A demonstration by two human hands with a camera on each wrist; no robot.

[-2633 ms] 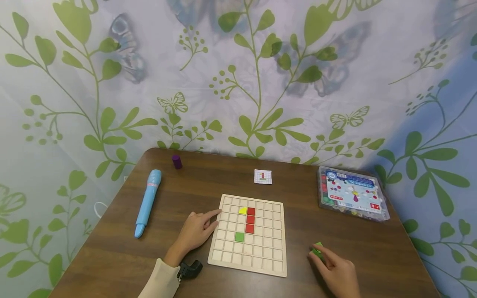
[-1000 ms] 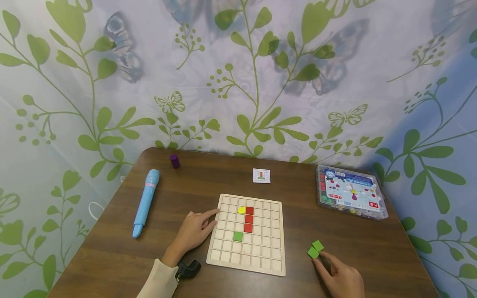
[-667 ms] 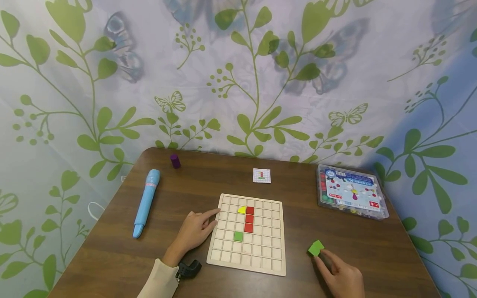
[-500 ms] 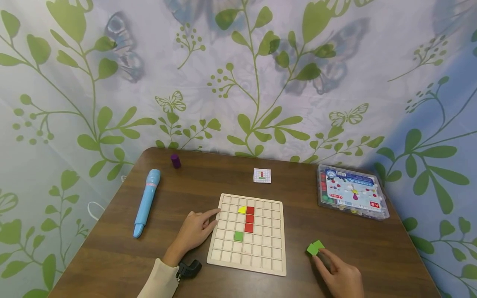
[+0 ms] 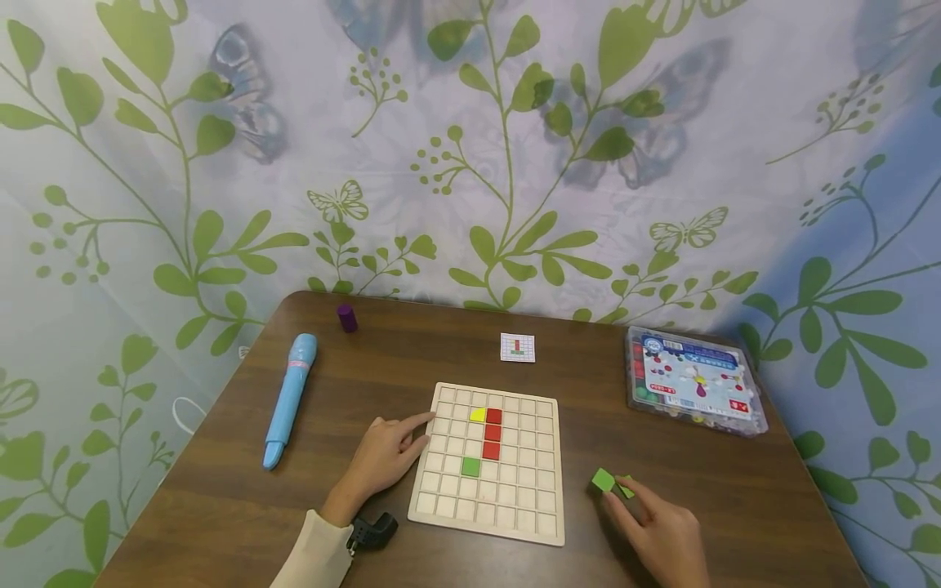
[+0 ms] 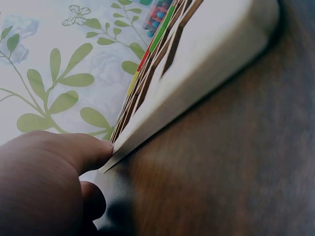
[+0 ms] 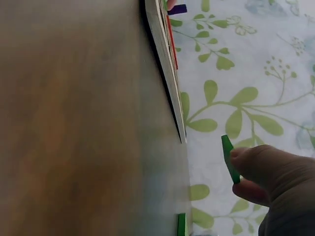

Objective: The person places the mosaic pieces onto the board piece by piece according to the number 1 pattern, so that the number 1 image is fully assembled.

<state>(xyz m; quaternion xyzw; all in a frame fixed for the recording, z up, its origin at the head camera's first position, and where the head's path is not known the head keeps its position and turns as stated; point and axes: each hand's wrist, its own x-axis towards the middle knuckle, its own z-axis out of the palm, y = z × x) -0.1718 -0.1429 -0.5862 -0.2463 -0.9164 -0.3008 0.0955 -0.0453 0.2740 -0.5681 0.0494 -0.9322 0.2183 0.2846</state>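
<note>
A person's right hand [image 5: 657, 535] pinches 1 flat green square tile [image 5: 604, 480], lifted off the dark wooden bench [image 5: 353, 376], a second green tile [image 5: 626, 487] apparently lying just beside it. The left hand [image 5: 385, 455], fingers relaxed and holding nothing, touches the left edge of the pale wooden grid board [image 5: 525, 523], where 3 red tiles, 1 yellow and 1 green sit in cells
</note>
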